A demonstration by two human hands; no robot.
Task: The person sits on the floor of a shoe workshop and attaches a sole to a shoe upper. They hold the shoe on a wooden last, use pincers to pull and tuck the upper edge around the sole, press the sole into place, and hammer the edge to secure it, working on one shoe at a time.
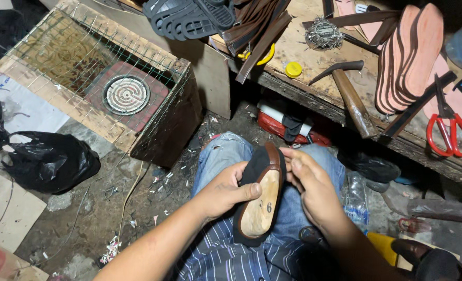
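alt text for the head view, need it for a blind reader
Two bare hands, left hand and right hand, hold a shoe on a wooden last over a lap in jeans. A workbench to the right holds a hammer, red scissors and stacked insoles.

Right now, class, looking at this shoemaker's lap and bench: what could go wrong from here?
1. The shoe sole rests on the lap, pinched by the left hand and right hand; it might slip to the littered floor.
2. The hammer handle overhangs the workbench edge above the knees and could fall.
3. The red scissors also lie near that edge.
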